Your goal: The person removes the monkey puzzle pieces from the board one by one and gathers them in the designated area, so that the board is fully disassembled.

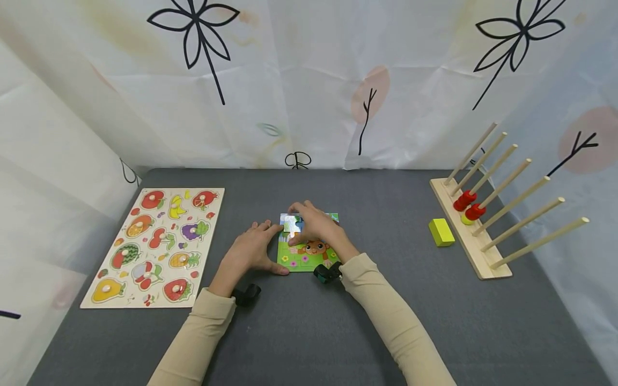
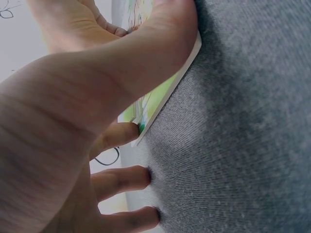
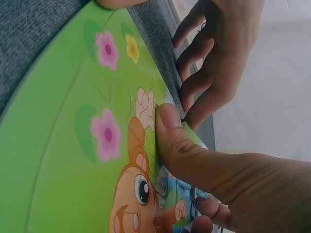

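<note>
A jigsaw puzzle (image 1: 301, 262) with a green border and a cartoon monkey lies flat on the grey table. My left hand (image 1: 251, 247) is at its left side, thumb against the lower left corner and index fingertip at the upper left edge. The other left fingers (image 2: 124, 180) are spread, their tips on the cloth. Over the puzzle's upper part, my right hand (image 1: 316, 225) pinches a puzzle piece (image 1: 292, 223) between thumb and fingers. That piece looks slightly raised near the upper left corner. The right thumb (image 3: 170, 119) lies beside the monkey picture; the right fingertips are partly hidden.
Left of the hands lies a wooden fruit peg board (image 1: 161, 246). At the right stands a wooden rack (image 1: 470, 230) with upright pegs and a few red and yellow beads. A yellow block (image 1: 441, 232) sits beside it. A patterned curtain (image 1: 309, 86) closes off the back.
</note>
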Motion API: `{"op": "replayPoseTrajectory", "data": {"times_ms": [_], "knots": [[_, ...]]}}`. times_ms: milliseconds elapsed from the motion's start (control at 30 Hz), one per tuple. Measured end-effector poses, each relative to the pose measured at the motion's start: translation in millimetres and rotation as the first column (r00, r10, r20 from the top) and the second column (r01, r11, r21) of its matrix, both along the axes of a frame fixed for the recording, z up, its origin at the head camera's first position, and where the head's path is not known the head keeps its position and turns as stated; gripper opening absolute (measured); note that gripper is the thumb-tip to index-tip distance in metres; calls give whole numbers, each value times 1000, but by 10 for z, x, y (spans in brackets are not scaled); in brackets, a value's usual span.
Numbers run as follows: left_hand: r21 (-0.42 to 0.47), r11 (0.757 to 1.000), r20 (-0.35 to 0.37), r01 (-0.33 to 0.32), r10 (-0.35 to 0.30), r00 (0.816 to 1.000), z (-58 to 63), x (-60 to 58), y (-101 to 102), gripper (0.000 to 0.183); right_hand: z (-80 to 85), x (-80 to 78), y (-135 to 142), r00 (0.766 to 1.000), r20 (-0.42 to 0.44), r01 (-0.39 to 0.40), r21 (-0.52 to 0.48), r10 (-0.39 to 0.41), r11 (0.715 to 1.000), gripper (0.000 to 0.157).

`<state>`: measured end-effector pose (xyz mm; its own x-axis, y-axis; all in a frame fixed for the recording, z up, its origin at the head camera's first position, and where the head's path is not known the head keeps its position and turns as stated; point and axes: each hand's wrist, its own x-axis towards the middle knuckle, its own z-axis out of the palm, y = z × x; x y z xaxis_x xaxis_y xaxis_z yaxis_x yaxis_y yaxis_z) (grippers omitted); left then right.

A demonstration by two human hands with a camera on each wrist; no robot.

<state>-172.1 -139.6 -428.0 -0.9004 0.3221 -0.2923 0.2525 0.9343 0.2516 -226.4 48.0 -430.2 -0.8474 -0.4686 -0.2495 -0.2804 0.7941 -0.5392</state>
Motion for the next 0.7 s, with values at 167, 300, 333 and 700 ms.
{"op": "replayPoseTrajectory", "data": {"times_ms": [167,300,333,700], "knots": [[-1,1000,6,-6,6,1000,-1,0,-1,114,-6,7,-3,1000,-4,-3,7,3,1000,73],[-2,1000,7,-8,8,1000,-6,1,3,114,-10,23,9,1000,-12,-9,-7,9,1000,76],[-2,1000,7,-7,7,1000,-7,1,3,114,-12,26,13,1000,-14,-13,-10,12,1000,76],[3,1000,7,-2,2,1000,-8,-8,0,113,5,40,11,1000,-13,-18,-8,18,1000,73]]}}
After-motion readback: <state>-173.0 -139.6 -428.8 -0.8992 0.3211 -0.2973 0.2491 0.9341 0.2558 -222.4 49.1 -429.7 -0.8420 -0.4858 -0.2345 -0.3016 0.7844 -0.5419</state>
